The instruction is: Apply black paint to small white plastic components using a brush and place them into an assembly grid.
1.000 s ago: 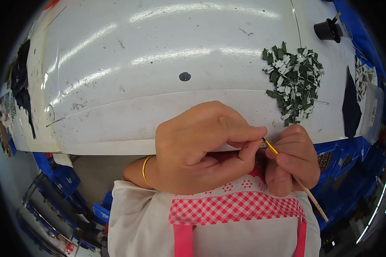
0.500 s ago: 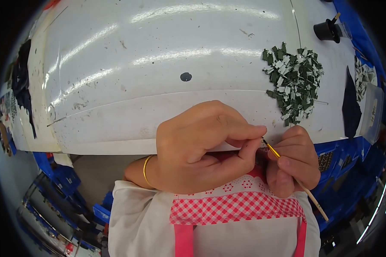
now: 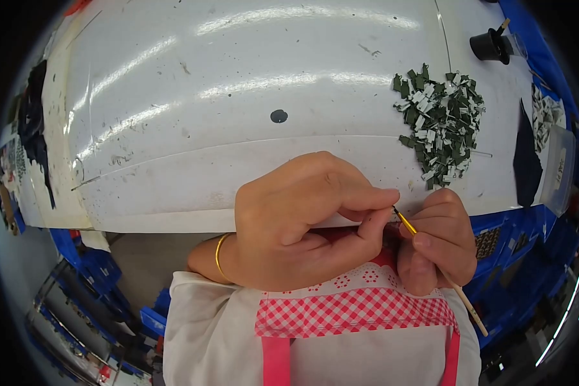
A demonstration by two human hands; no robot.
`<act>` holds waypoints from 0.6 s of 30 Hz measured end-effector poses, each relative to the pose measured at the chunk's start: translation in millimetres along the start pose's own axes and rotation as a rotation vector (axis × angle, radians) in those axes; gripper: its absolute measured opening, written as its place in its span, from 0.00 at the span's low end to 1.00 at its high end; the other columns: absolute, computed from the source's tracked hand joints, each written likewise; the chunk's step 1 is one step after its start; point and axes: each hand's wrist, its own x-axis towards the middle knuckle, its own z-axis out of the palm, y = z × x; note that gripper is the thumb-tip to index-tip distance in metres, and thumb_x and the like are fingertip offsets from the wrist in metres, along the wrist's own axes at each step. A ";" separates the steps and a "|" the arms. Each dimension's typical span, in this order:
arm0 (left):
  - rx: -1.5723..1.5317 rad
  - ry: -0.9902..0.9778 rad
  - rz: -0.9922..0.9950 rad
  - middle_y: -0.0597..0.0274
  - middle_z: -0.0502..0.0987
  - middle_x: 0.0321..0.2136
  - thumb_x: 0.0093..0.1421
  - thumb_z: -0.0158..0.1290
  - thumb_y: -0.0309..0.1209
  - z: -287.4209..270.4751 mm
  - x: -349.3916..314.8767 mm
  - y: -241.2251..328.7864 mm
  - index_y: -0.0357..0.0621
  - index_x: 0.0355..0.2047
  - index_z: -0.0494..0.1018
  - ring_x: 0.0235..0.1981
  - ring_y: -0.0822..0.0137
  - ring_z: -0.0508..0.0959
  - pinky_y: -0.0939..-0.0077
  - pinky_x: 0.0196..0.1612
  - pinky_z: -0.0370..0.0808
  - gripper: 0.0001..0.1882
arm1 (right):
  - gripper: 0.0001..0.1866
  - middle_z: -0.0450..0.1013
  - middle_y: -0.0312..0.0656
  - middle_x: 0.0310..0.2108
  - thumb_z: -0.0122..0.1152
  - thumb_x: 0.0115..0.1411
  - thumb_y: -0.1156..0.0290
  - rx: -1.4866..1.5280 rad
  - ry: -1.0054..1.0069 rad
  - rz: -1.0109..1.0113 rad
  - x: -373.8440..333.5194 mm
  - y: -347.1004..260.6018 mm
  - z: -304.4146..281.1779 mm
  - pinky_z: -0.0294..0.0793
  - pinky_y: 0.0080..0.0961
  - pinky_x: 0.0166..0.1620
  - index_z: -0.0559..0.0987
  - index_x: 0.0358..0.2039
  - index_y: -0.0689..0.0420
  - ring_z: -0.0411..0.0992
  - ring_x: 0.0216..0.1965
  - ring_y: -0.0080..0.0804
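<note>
My left hand [image 3: 309,222], with a gold bangle on its wrist, is closed in a pinch between thumb and forefinger. Whatever lies in that pinch is hidden or too small to name. My right hand [image 3: 441,241] grips a thin paintbrush [image 3: 460,294] with a pale wooden handle and a gold-coloured ferrule. Its dark tip points up and left and meets the fingertips of my left hand. Just beyond both hands, on the white table, lies a pile of small flat dark green and white pieces [image 3: 441,125].
A black cup [image 3: 489,47] with a stick in it stands at the far right of the table [image 3: 193,151]. A dark cloth [image 3: 527,157] and a clear plastic box [image 3: 560,170] lie along the right edge. Blue bins [image 3: 100,270] sit below the table.
My right hand has shifted slightly left, and the rear end of the paintbrush has swung a little left and down. My left hand has stayed almost still.
</note>
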 end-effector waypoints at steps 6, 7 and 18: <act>0.010 0.003 -0.029 0.61 0.76 0.25 0.37 0.57 0.10 -0.8 1.2 1.6 0.36 0.29 0.79 0.19 0.76 0.69 0.89 0.21 0.64 0.16 | 0.08 0.74 0.47 0.23 0.50 0.54 0.72 0.043 0.103 0.003 -3.4 -0.7 2.0 0.61 0.29 0.27 0.74 0.35 0.58 0.65 0.19 0.29; 0.012 0.003 -0.034 0.61 0.76 0.25 0.37 0.57 0.10 -1.0 2.0 1.9 0.36 0.29 0.79 0.19 0.76 0.69 0.88 0.22 0.65 0.16 | 0.09 0.74 0.47 0.24 0.50 0.55 0.72 0.043 0.136 0.004 -3.6 -1.3 2.8 0.61 0.29 0.27 0.74 0.35 0.58 0.65 0.19 0.29; 0.015 -0.031 -0.014 0.60 0.77 0.25 0.35 0.56 0.10 -3.3 2.8 0.6 0.36 0.27 0.77 0.21 0.73 0.72 0.86 0.25 0.68 0.16 | 0.09 0.75 0.49 0.24 0.50 0.55 0.73 -0.043 0.035 -0.032 -1.9 -1.1 4.2 0.62 0.28 0.26 0.74 0.36 0.59 0.66 0.19 0.30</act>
